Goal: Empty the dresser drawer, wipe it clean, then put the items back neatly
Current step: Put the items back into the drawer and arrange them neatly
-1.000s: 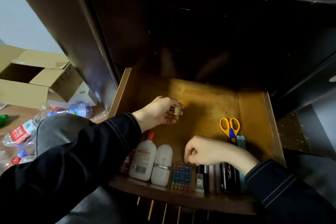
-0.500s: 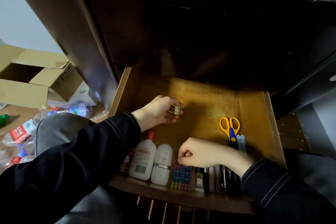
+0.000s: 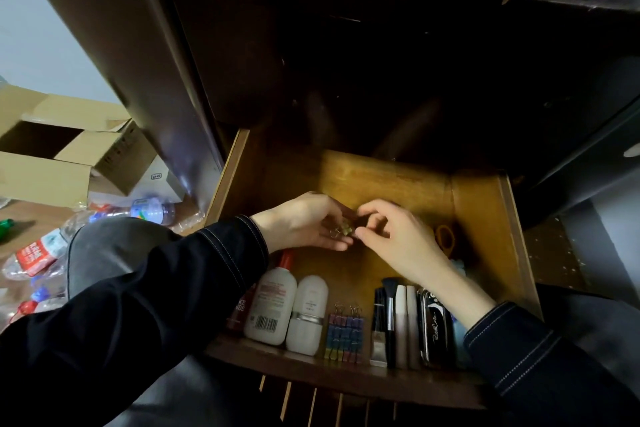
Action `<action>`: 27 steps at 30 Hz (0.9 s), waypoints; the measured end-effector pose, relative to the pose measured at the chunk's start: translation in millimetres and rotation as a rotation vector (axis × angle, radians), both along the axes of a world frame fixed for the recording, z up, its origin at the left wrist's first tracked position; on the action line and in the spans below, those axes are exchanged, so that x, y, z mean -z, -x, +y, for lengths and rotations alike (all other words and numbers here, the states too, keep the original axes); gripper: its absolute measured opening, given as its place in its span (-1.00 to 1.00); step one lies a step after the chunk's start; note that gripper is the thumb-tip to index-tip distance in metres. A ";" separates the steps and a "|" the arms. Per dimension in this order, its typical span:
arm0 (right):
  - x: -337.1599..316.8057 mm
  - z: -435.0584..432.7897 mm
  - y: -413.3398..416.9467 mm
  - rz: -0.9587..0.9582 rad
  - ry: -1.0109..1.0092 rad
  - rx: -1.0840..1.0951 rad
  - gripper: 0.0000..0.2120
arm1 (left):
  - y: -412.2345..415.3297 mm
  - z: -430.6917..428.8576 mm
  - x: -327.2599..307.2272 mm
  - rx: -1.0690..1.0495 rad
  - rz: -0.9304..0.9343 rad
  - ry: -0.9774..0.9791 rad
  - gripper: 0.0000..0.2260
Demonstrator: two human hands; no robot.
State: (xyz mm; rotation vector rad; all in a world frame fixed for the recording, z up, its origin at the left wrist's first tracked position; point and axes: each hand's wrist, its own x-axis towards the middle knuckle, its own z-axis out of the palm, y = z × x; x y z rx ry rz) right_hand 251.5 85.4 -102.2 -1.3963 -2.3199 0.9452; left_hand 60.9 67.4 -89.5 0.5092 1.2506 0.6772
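Head view showed the left hand [image 3: 304, 222] over the middle of the open drawer [image 3: 485, 218], fingers cupped narrowly around a small binder clip [image 3: 343, 229]. Just to its right, the right hand [image 3: 398, 239] pinched the same clip between curled thumb and forefinger.

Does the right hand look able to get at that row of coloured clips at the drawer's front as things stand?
Probably yes. The row of coloured clips lies uncovered, close in front of the right hand. Though its fingers are busy at the small clip in the left hand.
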 end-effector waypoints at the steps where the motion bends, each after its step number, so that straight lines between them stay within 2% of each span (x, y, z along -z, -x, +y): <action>1: 0.1 -1.2 0.9 0.007 0.004 -0.027 -0.82 | -0.8 -0.5 -0.1 0.039 -0.012 0.018 -0.83; 5: 1.1 -4.3 1.6 0.008 0.022 -0.099 -0.88 | -2.6 -2.0 -2.6 0.105 -0.074 0.069 -0.81; 11: 2.7 -3.5 1.2 -0.017 0.010 -0.096 -0.82 | -0.9 -3.8 -1.7 0.179 -0.061 0.022 -0.57; 15: 1.2 -2.7 1.0 0.019 0.019 -0.119 -0.84 | 0.8 -2.5 -1.1 0.145 -0.071 0.002 -0.60; 21: 0.2 0.6 -1.6 0.024 0.047 0.017 -0.84 | 2.4 -2.2 -2.1 0.127 -0.058 -0.021 -0.70; 27: -3.9 0.7 -1.4 0.134 0.105 0.025 -0.83 | 4.1 -0.2 1.5 0.090 0.064 -0.066 -0.72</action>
